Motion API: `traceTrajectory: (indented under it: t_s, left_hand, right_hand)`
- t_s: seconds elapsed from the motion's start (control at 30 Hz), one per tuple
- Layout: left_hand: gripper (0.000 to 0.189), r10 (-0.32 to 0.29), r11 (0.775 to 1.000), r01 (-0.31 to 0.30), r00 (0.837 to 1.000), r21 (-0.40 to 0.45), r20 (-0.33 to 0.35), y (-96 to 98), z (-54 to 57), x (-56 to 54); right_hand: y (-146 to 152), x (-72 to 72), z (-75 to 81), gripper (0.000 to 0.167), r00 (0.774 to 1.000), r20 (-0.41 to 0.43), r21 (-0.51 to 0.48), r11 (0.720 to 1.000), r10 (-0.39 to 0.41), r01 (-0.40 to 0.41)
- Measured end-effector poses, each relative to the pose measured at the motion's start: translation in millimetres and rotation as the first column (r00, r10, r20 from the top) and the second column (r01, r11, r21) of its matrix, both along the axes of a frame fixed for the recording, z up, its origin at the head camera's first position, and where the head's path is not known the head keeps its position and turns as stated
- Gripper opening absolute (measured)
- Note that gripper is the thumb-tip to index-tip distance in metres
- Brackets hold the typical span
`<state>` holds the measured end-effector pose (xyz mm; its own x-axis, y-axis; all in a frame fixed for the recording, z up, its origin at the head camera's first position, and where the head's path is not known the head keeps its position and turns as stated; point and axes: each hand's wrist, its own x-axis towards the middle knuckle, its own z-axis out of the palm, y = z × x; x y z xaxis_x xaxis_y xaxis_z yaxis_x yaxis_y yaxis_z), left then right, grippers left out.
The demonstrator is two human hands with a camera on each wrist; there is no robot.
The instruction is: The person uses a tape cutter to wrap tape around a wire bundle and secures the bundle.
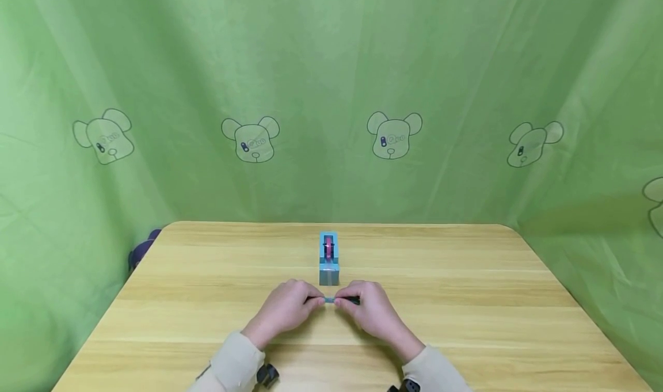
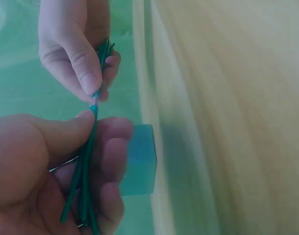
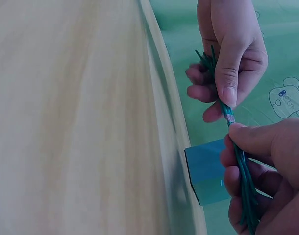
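Observation:
A bundle of thin green strands, loose at both ends, is held level over the table by both hands. My left hand pinches it on one side between thumb and fingers. On the other side my right hand pinches it the same way, the thumbs a small gap apart. In that gap a shiny band, seemingly clear tape, goes round the strands. Just beyond the hands stands a blue tape dispenser with a pink roll; it is partly hidden by fingers in the wrist views.
The wooden table has rounded far corners. A green curtain with printed bear heads hangs behind and at the sides. A purple object shows past the table's left edge. Dark wrist straps sit at the cuffs.

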<state>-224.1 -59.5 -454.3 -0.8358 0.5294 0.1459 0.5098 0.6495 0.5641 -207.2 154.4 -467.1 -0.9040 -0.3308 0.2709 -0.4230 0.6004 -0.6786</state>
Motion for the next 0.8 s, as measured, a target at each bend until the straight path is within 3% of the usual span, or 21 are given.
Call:
traceTrajectory:
  t_s: [0.37,0.53,0.8]
  left_hand:
    - [0.009,-0.028,0.996,0.027,1.000,0.086,0.008,-1.6,-5.2,-2.5]
    - [0.008,-0.033,0.995,0.034,0.999,0.092,-0.016,-2.3,-6.9,-4.8]
    - [0.009,-0.020,0.993,0.021,1.000,0.112,-0.009,-1.0,-9.1,-5.4]
  right_hand:
    - [-2.5,1.1,-1.0,0.009,1.000,-0.001,-0.008,1.000,-0.016,0.016]
    - [-0.2,-0.4,3.7,0.009,0.999,0.052,0.008,1.000,0.002,-0.002]
    - [5.1,-5.2,8.9,0.023,0.985,0.163,0.079,0.994,0.056,-0.070]
